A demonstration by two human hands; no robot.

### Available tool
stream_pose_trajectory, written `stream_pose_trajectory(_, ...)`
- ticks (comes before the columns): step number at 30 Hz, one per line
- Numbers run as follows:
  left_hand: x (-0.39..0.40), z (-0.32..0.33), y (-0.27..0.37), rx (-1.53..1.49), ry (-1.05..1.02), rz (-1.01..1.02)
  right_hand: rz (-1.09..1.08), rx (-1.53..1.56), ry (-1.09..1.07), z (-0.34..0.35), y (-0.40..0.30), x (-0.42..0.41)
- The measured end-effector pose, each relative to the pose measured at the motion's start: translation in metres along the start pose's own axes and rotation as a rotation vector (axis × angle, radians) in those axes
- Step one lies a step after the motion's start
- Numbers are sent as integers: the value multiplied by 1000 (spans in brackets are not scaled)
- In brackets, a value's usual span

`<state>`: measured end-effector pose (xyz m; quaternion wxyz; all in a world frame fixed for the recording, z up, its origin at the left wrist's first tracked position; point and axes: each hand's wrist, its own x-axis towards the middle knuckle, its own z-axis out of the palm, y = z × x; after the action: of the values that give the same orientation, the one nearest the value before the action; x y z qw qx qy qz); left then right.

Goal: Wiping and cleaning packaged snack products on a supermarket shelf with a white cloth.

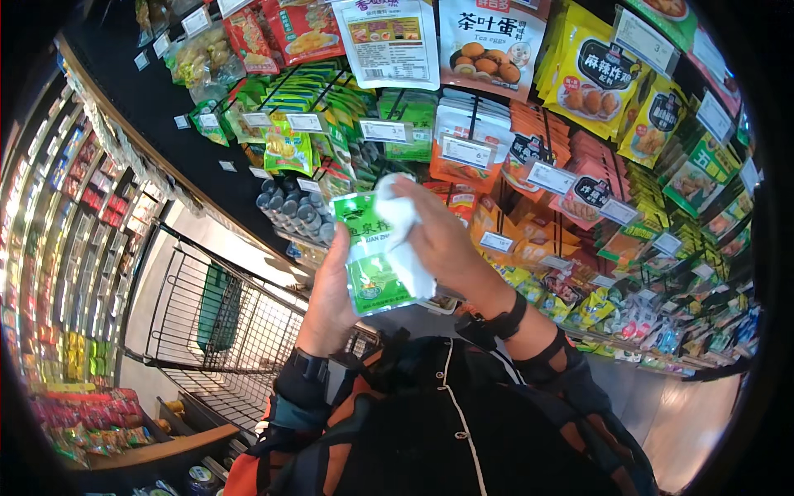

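Note:
A green foil food packet is held upright in my left hand, the thumb lying along its left edge. My right hand presses a bunched white cloth or tissue against the packet's front, covering its right part. The cloth looks slightly blurred. Behind both hands, seasoning packets hang in rows on hooks with price tags, among them green packets and white-and-orange packets. Several small grey-capped jars stand on a shelf just left of the packet.
A black wire shopping cart stands at the left, with a green panel in it. Past the aisle runs a long stocked shelf. A wooden-edged display holds snack packs at lower left. Bagged goods fill the lower right racks.

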<state>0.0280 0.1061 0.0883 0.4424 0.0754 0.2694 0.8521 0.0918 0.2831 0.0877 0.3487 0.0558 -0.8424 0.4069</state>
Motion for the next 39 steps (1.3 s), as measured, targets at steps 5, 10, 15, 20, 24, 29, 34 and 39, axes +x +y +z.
stream_pose_trajectory(5, -6, 23, 16, -6, -70, 107, 645, 543, -139, -34, 18, -29)
stream_pose_trajectory(10, -6, 29, 14, 58, -38, 202, 435, 567, 57, -51, -30, -27)
stream_pose_trajectory(15, -5, 22, -9, -93, -122, 204, -300, -74, -157, -33, -65, -5)
stream_pose_trajectory(20, -1, 35, -15, -6, 36, 270, -277, -140, -148, -20, -27, -21)
stream_pose_trajectory(24, -7, 30, -14, -60, -13, 289, 172, 129, -170, -43, 4, -52)
stream_pose_trajectory(29, -11, 30, -9, -6, -59, 386, 315, 302, 8, -54, 23, -63)
stream_pose_trajectory(34, -4, 40, -23, -6, 76, 351, -204, 196, -39, -52, -34, -24)
stream_pose_trajectory(39, -1, 32, -31, 30, 84, 301, -420, -4, -293, -26, -31, -34)
